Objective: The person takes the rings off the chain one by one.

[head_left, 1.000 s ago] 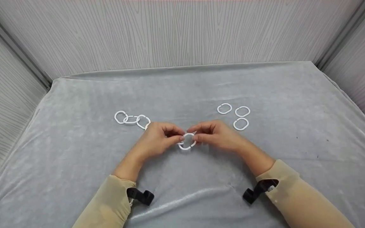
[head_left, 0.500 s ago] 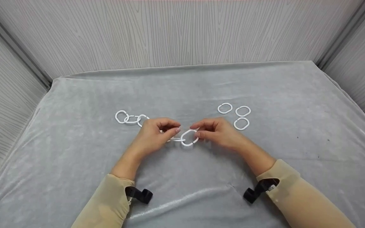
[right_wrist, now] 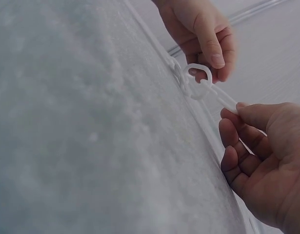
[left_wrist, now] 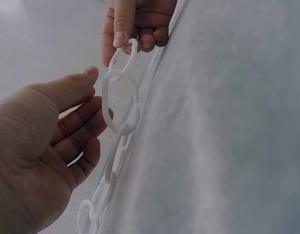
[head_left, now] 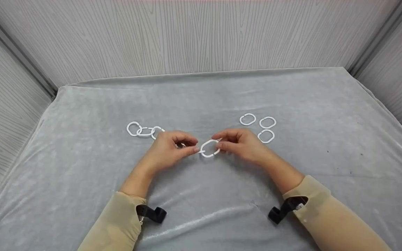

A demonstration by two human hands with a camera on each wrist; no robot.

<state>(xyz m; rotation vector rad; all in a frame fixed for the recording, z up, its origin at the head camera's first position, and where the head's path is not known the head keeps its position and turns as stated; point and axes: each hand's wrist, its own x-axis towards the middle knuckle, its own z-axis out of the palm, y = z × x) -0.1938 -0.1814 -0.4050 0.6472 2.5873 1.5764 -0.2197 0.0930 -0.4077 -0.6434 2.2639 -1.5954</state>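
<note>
A chain of white plastic oval links [left_wrist: 106,100] runs between my hands in the left wrist view. In the head view its far end [head_left: 145,135] lies on the cloth, to the left, and part of it is hidden behind my left hand [head_left: 164,150]. My right hand [head_left: 244,146] pinches the end link [head_left: 208,156] between thumb and forefinger, lifted a little off the cloth. Close beside the neighbouring link [right_wrist: 198,66], my left hand's thumb and fingers stay spread, with a gap between them. Each link has a small slit in its side.
Three loose white links lie to the right: a back one [head_left: 249,124], one [head_left: 267,117] beside it, and a nearer one [head_left: 266,142]. Grey cloth [head_left: 201,209] covers the table. A pale wood-grain panel [head_left: 201,38] stands behind it.
My right hand has drawn the end link slightly up and right. My left hand slid left off that link, then came back a little towards the chain.
</note>
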